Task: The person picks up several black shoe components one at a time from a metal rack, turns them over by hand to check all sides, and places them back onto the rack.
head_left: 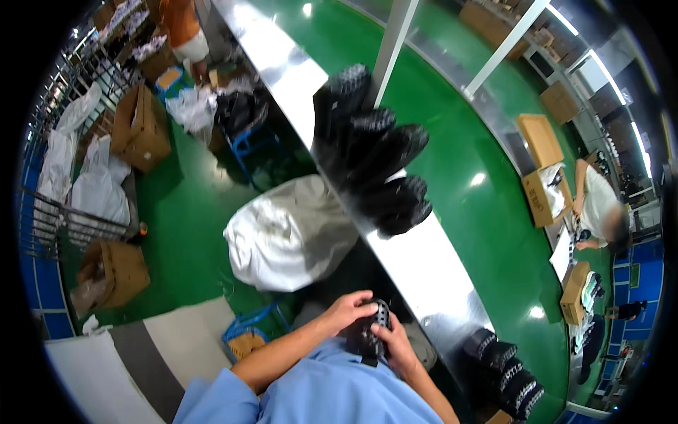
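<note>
Close in front of my body I have a black, glossy piece with a band of pale dots (381, 316); it looks like a shoe upper. My left hand (351, 311) lies over its left side with the fingers curved round it. My right hand (395, 343) grips the right side, thumb on top. A dark strap end (369, 360) hangs toward my shirt. To the upper right, a fanned heap of similar black pieces (374, 152) lies on the shiny metal bench. Another row of black pieces with white marks (505, 371) sits at the bench's near end.
The metal bench (445, 275) runs diagonally past my right side. Left of it stands a full white sack (282, 237). A blue-framed stool (251, 336) is at my left. Cardboard boxes (141, 131) stand farther left. Across the green floor, a person (597, 205) works beside an open carton (547, 194).
</note>
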{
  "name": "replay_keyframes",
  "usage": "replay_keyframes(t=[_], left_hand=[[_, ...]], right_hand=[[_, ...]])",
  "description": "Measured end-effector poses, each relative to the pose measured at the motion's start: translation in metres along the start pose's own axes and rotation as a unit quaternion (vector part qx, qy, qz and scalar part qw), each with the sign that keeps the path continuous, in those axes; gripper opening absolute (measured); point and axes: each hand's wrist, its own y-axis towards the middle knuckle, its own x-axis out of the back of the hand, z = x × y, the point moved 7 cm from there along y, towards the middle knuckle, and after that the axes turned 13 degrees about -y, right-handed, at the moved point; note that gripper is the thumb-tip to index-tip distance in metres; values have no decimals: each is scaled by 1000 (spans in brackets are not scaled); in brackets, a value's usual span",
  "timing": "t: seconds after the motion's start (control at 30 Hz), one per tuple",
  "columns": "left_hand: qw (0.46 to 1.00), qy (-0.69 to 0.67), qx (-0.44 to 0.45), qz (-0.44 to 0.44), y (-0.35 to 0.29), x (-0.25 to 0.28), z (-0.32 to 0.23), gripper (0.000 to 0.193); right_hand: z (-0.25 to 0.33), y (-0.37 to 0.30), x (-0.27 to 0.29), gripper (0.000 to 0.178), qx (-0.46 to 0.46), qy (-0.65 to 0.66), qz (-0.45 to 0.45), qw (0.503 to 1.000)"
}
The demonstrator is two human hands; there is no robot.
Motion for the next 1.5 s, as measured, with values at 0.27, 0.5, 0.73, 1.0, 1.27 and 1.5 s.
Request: replay_keyframes(t=[0.27,0.5,0.73,1.0,1.27,1.5], left_hand=[[972,-145,144,-117,-74,26,83,74],[971,-206,13,-120,-78,37,60,61],[984,-171,-22,-41,-57,45,10,52],[989,-145,-1,-21,-43,74,-25,66],[995,-78,42,46,-42,75,-55,64],[989,144,-30,-14,-18,71,-105,52]], right_hand=[[-68,-7,-11,67,-149,77,55,984],[-56,-4,-28,60,-138,62,76,986],[-32,2,-39,58,-125,50,23,991],[-12,21,-67,64,-111,73,-32,991],[2,28,-77,58,-49,120,-99,987],[22,14,-37,46,52,139,-154,977]])
